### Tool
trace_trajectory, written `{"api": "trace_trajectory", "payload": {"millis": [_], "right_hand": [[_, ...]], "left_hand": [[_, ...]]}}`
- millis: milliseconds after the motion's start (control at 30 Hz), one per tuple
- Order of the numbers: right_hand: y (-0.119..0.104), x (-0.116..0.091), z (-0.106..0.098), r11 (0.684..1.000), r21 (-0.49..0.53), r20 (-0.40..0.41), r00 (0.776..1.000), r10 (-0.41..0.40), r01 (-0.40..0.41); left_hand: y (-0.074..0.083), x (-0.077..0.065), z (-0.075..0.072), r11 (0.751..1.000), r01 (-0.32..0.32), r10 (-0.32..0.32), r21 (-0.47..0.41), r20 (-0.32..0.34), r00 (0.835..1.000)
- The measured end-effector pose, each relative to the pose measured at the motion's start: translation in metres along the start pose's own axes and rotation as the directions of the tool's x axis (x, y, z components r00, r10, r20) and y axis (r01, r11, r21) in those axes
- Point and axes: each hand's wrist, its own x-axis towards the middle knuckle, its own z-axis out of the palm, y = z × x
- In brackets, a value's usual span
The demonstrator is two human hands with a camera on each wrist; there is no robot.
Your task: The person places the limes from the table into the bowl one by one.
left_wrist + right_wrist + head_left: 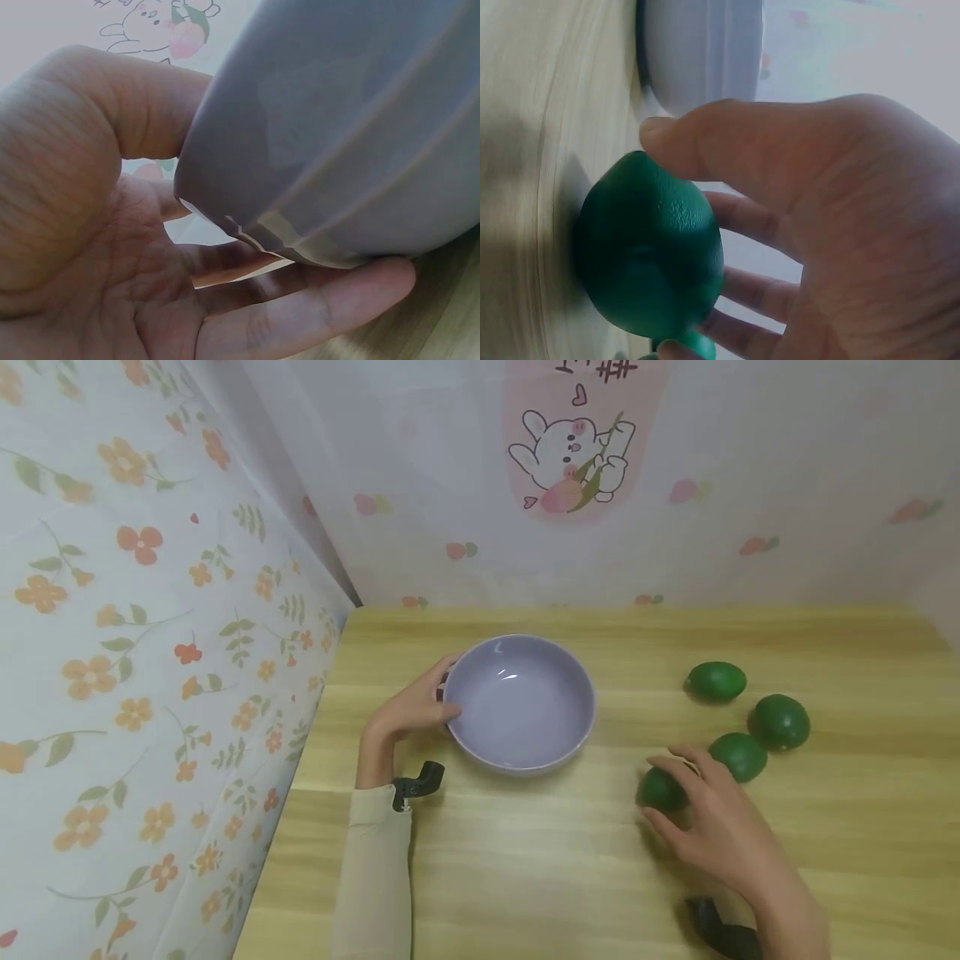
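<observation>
From my head, my hands are well apart; my left hand [412,706] grips the near side of the purple bowl [532,710], thumb over the rim, probably to steady it; my right hand [723,831] curves around a green fruit [662,789]; beyond those fingers lie a second fruit [738,757], a third [780,722] close beside it, and a fourth [716,682] farther off, all within easy reach, I judge.

At my left wrist, fingers spread along the bowl's outside, likely so thumb and fingers support it together.

At my right wrist, the fruit sits between thumb and fingers, a hold suited to its roundness; how firmly I press, I cannot tell.
</observation>
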Motion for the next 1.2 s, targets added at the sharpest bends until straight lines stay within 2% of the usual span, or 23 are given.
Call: {"api": "trace_trajectory", "payload": {"millis": [167,733,933,1200], "right_hand": [[0.002,0.001,-0.003,1.0,-0.006,0.004,1.0,0.027,-0.027],[0.001,0.006,-0.008,0.996,0.01,0.106,0.991,0.087,-0.088],[0.001,0.009,-0.013,0.997,0.004,0.111,0.991,0.075,-0.076],[-0.001,0.023,-0.025,0.999,-0.017,0.144,0.989,0.043,-0.041]], "left_hand": [[0.002,0.001,-0.003,1.0,-0.016,0.016,0.027,-0.013,1.0],[0.003,0.002,-0.005,1.0,-0.008,0.009,0.009,-0.006,1.0],[0.002,0.002,-0.003,1.0,-0.001,0.001,0.006,0.0,1.0],[0.001,0.002,-0.002,1.0,-0.002,0.002,0.004,0.009,1.0]]}}
